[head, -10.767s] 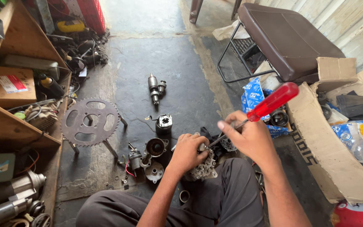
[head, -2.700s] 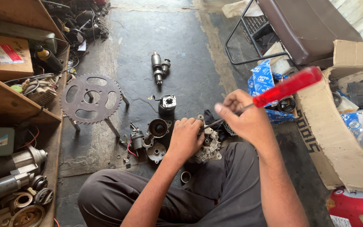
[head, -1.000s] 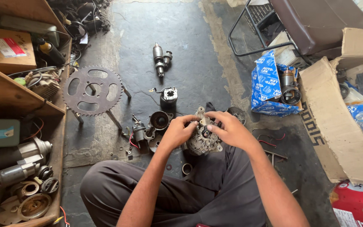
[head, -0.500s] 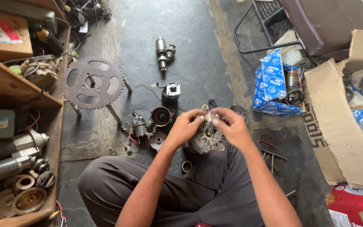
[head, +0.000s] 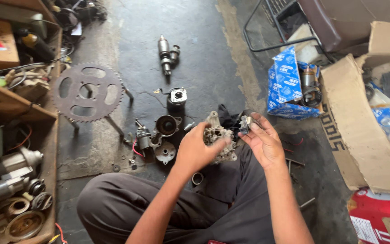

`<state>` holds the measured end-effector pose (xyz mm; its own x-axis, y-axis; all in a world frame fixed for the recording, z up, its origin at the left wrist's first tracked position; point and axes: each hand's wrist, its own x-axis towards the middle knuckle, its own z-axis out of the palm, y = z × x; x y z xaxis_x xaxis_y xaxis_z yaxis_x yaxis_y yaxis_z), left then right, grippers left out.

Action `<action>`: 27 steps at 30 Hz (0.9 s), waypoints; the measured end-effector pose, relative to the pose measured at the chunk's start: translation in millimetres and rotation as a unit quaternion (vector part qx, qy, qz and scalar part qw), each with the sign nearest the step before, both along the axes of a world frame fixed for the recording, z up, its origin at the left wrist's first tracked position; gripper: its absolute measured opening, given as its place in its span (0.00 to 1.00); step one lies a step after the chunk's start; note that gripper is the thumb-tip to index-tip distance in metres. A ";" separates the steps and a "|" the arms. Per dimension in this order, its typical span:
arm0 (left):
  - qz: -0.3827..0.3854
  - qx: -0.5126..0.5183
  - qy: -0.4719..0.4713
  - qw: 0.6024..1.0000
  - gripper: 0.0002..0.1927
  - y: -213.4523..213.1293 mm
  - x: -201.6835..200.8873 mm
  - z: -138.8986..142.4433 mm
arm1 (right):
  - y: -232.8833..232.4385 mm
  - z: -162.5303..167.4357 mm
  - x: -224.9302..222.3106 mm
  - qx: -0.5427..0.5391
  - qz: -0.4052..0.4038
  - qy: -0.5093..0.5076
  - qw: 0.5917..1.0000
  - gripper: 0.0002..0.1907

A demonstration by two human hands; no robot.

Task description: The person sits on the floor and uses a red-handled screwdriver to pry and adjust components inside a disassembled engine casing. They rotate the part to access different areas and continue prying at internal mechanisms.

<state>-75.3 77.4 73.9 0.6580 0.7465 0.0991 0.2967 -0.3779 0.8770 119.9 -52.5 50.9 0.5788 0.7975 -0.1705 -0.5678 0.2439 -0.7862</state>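
The screwdriver is gone; the left hand (head: 196, 151) is gripping the housing (head: 219, 141) over the lap, while the right hand (head: 263, 143) is now pinching a small part (head: 244, 124) just beside it.

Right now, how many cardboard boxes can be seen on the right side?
2: a large brown cardboard box lying open by the right edge, and a smaller blue box beside it, under the chair. Others may be hidden.
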 end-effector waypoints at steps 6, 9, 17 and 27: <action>0.073 0.158 0.144 0.974 0.58 -43.0 1.4 -0.7 | 9.6 -18.1 32.3 -0.085 -0.102 0.058 0.989 0.17; 0.084 0.164 0.145 0.972 0.59 -46.3 3.4 -5.6 | 30.8 -22.4 37.2 -0.165 -0.123 0.066 0.976 0.14; 0.043 0.166 0.118 0.978 0.53 -31.9 -2.2 -13.8 | 73.0 -25.5 15.4 -0.264 -0.071 -0.110 0.956 0.11; -0.108 0.057 -0.002 0.992 0.57 17.4 -15.8 -14.3 | 53.6 -32.0 7.7 -0.191 -0.062 -0.208 0.957 0.16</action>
<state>-91.1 94.7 59.6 0.8012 0.5713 0.1782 0.1941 -0.5298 0.8256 127.6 1.1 18.9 0.7462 0.6438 -0.1693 -0.1708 -0.0607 -0.9834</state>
